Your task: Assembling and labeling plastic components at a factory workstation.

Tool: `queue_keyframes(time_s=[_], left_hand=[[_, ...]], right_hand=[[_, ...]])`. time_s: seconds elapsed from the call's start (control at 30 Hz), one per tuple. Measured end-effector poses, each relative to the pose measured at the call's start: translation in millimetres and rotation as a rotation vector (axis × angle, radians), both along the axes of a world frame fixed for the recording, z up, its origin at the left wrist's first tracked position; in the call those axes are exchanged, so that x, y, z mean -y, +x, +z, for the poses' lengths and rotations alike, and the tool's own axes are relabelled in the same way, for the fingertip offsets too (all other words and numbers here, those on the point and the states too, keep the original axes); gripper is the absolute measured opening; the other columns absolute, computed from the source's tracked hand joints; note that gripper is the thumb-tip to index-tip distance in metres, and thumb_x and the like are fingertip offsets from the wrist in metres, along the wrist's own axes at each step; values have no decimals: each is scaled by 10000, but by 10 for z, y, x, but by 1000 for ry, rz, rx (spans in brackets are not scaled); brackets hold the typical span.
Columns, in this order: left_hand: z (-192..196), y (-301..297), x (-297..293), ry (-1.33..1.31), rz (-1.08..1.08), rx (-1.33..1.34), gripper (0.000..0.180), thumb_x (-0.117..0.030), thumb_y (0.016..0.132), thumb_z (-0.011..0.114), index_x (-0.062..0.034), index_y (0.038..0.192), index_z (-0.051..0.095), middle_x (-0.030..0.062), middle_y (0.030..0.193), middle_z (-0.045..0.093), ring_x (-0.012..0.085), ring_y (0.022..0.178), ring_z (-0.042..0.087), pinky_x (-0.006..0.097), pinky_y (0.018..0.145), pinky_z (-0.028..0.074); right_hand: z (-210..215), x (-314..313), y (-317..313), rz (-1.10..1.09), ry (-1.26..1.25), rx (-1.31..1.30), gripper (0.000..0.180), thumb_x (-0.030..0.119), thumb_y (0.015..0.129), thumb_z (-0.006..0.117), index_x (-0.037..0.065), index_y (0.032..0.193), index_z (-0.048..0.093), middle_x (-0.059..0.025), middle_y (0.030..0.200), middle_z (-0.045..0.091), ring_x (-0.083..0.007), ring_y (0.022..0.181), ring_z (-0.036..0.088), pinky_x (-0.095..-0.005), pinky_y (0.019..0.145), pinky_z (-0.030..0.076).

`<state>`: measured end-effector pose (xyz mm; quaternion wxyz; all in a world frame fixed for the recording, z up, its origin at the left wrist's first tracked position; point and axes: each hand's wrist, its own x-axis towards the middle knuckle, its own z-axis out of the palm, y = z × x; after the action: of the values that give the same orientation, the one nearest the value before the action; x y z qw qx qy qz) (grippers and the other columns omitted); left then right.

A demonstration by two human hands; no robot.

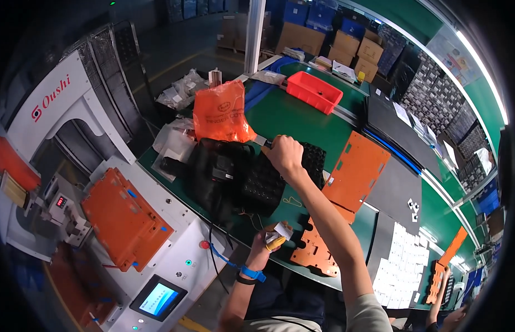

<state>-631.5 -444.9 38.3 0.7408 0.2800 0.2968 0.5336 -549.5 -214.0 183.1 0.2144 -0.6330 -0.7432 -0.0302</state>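
Note:
My left hand (264, 242), a blue band at its wrist and yellow covers on its fingertips, is closed on a small white-and-silver flat piece (283, 231). My right arm stretches far forward. My right hand (286, 154) is closed above a black molded tray (267, 182); a pale flat tip (261, 140) shows at its fingers, but what they grip is mostly hidden. Beyond it stands an orange plastic bag (221, 113). A black bundle (216, 169) lies left of the tray. Between my hands, a thin yellowish loop (292, 201) rests on the green table.
An orange fixture plate (315, 252) and an orange panel (357, 174) lie to the right, near rows of white pieces (401, 268). A red bin (314, 92) stands farther back. At left is a white machine with a screen (158, 299). Another person's arm (439, 293) appears far right.

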Motion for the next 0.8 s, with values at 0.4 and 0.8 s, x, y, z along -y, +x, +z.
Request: queue_keyframes(time_s=[0.4, 0.8], left_hand=[[316, 88, 20, 158, 94, 165, 454, -99, 925, 637, -34, 1365, 546, 25, 1198, 644, 44, 948, 589, 189, 724, 477], [938, 274, 406, 453, 244, -217, 655, -150, 825, 807, 19, 1389, 521, 144, 1271, 636, 189, 1127, 623, 325, 986, 490]], right_hand=[[257, 1002, 405, 287, -240, -920, 201, 123, 844, 749, -17, 922, 628, -22, 829, 649, -84, 789, 611, -261, 738, 513], [121, 2640, 1208, 410, -336, -1057, 248, 44, 807, 702, 8, 1053, 705, 38, 770, 546, -46, 626, 471, -205, 582, 395]])
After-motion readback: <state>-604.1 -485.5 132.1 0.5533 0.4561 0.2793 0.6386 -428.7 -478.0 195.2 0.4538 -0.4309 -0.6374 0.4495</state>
